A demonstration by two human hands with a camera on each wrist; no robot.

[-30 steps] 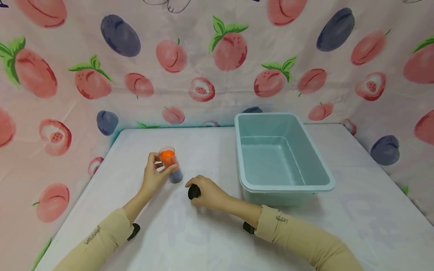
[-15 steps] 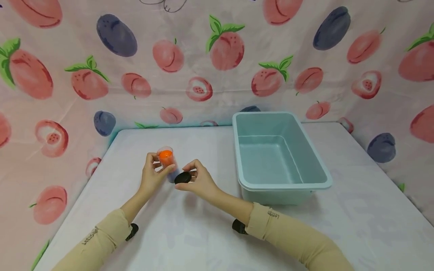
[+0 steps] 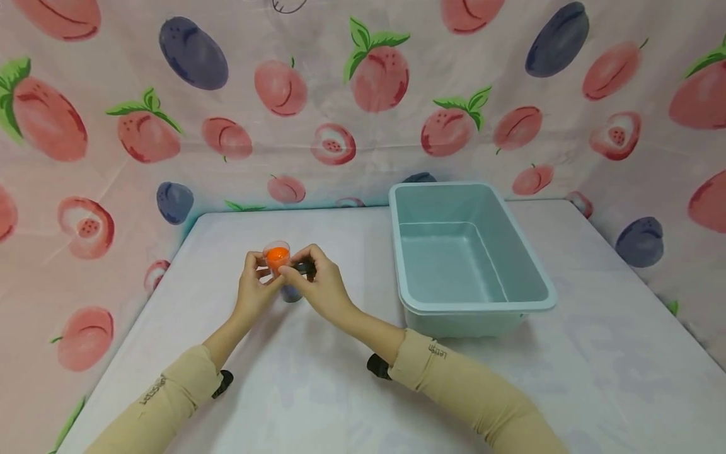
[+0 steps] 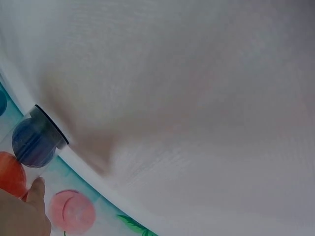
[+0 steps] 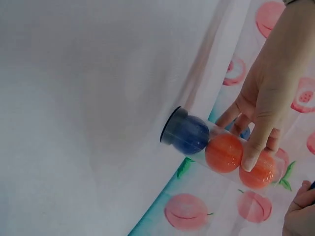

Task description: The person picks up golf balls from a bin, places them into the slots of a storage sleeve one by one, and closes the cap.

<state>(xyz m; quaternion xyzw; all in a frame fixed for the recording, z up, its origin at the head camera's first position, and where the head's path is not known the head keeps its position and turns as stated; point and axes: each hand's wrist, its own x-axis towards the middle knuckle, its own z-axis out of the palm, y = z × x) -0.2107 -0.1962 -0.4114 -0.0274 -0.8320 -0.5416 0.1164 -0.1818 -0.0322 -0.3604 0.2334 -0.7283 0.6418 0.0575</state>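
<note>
My left hand (image 3: 253, 295) grips a clear plastic tube (image 3: 292, 294) round its upper part. Inside, the right wrist view shows a blue ball (image 5: 189, 135) nearest the black base (image 5: 171, 126), then two orange balls (image 5: 225, 153) behind it. The top orange ball (image 3: 278, 255) sits just below the tube's open rim. A black round cap (image 3: 307, 269) is pinched in my right hand (image 3: 329, 291), right beside the rim; its fingers partly hide the cap. In the left wrist view, my left fingertip (image 4: 37, 189) lies against the tube.
A pale blue-green plastic bin (image 3: 471, 309) stands to the right of my hands. White cloth covers the table (image 3: 317, 391). Behind it hangs a fruit-print curtain (image 3: 227, 170). A black wrist device (image 3: 378, 366) shows under my right sleeve, another (image 3: 224, 383) under my left.
My right hand has lifted the black cap off the table and carried it up and left to the tube's rim. The left hand keeps its grip on the tube, nearly still.
</note>
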